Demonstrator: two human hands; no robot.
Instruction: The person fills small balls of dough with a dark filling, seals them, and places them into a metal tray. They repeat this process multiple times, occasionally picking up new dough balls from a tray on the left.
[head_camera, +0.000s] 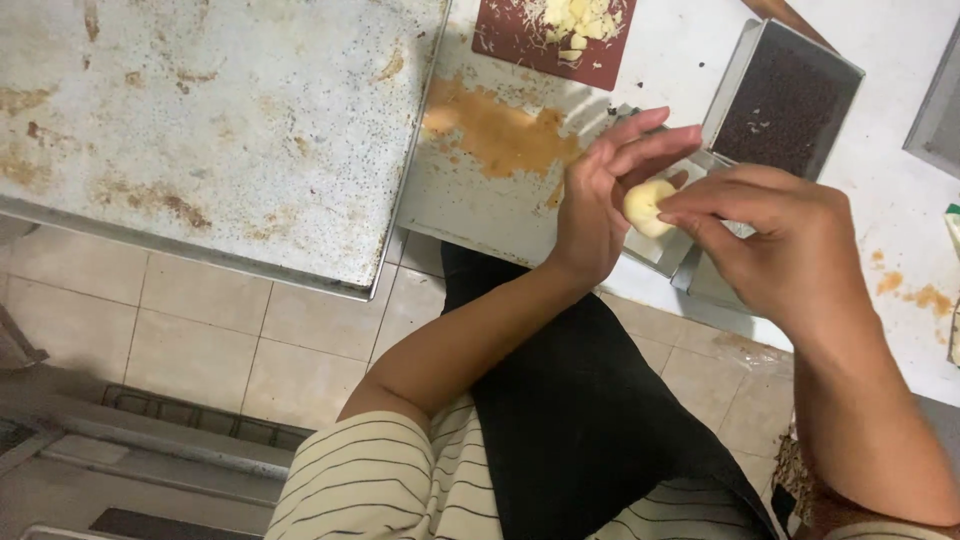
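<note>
The left hand (598, 205) cups a pale dough ball (645, 205), its grip curled loosely round it with fingers spread. The right hand (775, 245) pinches the ball's top, grip closed on it. Just beyond both grips sits a metal tin of dark sprinkles (783, 100); a stained baking tray (210, 130) lies well left on the tabletop (900, 230).

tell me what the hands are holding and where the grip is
A small pale dough ball, cupped in the left hand; right hand fingertips pinch its right side.
</note>
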